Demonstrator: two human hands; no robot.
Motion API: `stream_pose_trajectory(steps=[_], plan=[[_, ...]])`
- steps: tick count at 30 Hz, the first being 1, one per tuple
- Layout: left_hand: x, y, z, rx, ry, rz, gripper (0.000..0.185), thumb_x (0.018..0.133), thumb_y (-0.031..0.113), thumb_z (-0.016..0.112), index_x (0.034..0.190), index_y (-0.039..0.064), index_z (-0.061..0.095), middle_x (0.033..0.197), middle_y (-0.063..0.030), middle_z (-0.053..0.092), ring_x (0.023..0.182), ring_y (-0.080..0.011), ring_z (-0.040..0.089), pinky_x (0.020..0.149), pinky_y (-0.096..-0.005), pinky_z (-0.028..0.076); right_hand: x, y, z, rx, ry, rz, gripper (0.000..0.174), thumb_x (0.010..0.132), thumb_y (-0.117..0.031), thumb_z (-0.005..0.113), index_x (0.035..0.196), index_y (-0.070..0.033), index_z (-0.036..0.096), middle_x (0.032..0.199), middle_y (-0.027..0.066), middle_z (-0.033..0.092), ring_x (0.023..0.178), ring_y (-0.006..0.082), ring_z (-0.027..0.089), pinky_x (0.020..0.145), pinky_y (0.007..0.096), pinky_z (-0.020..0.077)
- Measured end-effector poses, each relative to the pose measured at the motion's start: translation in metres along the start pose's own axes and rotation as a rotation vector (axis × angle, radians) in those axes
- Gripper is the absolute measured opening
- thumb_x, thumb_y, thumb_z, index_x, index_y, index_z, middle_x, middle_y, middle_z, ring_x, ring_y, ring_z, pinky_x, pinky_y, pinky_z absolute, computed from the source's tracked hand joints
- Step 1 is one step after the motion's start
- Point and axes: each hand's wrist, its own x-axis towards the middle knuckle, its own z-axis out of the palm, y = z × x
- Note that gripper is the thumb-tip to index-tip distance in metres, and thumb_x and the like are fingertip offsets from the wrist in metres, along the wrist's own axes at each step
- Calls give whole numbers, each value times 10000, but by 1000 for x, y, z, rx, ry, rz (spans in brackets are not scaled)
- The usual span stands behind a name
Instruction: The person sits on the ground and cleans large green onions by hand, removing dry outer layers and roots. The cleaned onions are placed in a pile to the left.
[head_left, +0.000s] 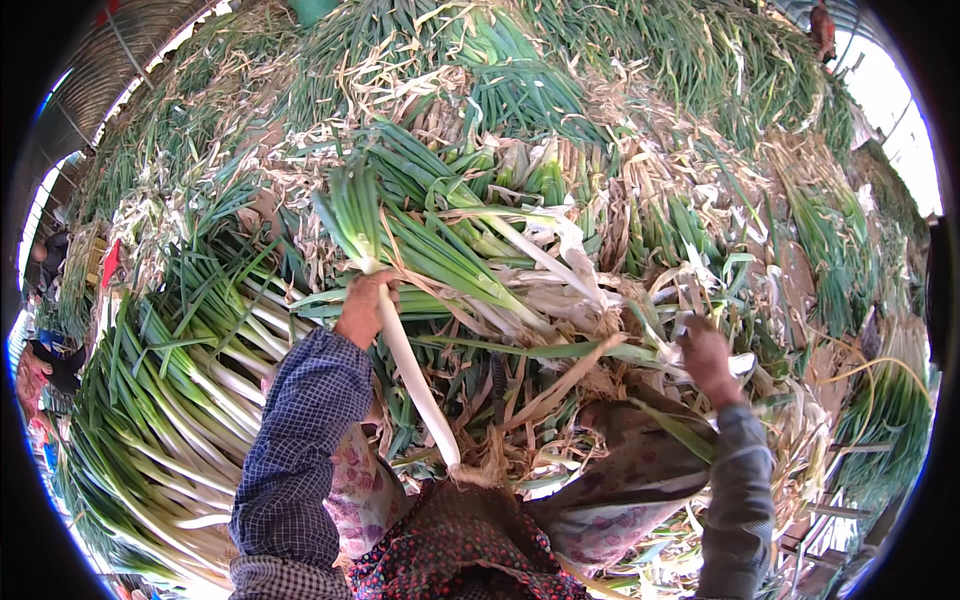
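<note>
A long white-stemmed green onion (412, 375) is in the grip of my left hand (367, 304), held where its white shank turns to green. Its roots hang down near my lap. My right hand (705, 352) is out to the right, its fingers bent beside pale peeled leaves (739, 365); blur hides whether it holds any. Between the hands lie more green onions (540, 259) with roots and dry outer leaves on them. At my left rests a large heap of clean, white-stemmed green onions (217, 390).
Piles of unpeeled green onions (697, 45) and dry leaf litter spread ahead and to both sides. A yellow cord (877, 364) runs at the right over more onions. Part of another person (34, 382) shows at the far left edge, near a red object (111, 262).
</note>
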Motion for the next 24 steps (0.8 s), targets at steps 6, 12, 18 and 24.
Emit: stream_pose_trajectory(steps=[6, 12, 18, 24], plan=[[-30, -10, 36, -26, -47, -134, 177, 830, 116, 643, 916, 10, 528, 721, -79, 569, 537, -187, 537, 513, -395, 489, 102, -145, 155, 248, -115, -185, 280, 859, -56, 492, 1139, -49, 496, 1047, 121, 602, 874, 189, 571, 809, 314, 464], [-62, -1, 23, -20, -139, -166, 247, 864, 126, 609, 1023, -13, 480, 798, -93, 572, 660, -197, 569, 587, -373, 507, 131, -184, 210, 406, -213, -3, 477, 768, -127, 627, 1222, -76, 489, 1223, 207, 508, 1093, 419, 494, 923, 489, 405], [-70, -6, -1, -39, -82, -152, 211, 852, 127, 629, 990, 2, 531, 796, -88, 581, 670, -193, 576, 597, -378, 503, 133, -207, 196, 353, -238, -46, 572, 712, -119, 672, 1244, -90, 465, 1167, 210, 518, 1091, 412, 486, 912, 509, 401], [-76, -3, -18, -178, -71, -94, 168, 819, 111, 620, 930, 18, 535, 793, -76, 562, 676, -186, 564, 588, -362, 492, 167, -205, 170, 197, -587, 6, 522, 793, -147, 566, 1233, 50, 367, 875, 184, 593, 773, 304, 588, 662, 381, 495]])
